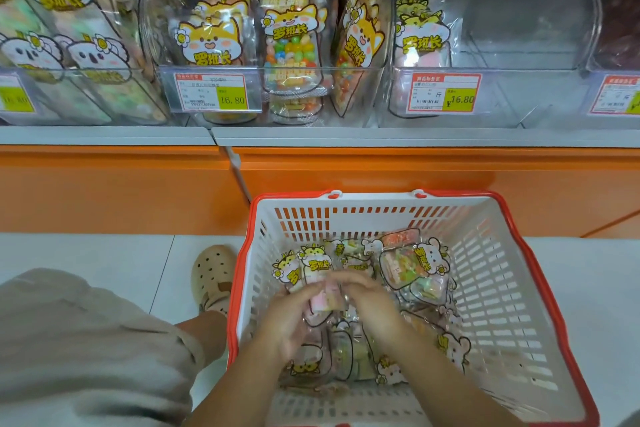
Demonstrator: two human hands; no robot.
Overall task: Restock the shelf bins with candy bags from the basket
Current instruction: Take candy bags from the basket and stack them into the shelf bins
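A white basket [495,274] with a red rim stands on the floor and holds several candy bags. Both my hands are inside it. My left hand [289,317] and my right hand [369,300] close together on one bag of pink and white candy [325,298] with a yellow cat label. A bag of mixed sweets [412,265] lies further back in the basket. Above, clear shelf bins hold upright bags; the right bin [519,45] has only a few bags at its left side.
The middle bin [263,28] is full of jelly-bean bags and the left bin [69,45] holds koala-label bags. Price tags [211,92] hang on the bin fronts. An orange shelf base [138,184] runs below. My knee and a beige shoe [213,272] are left of the basket.
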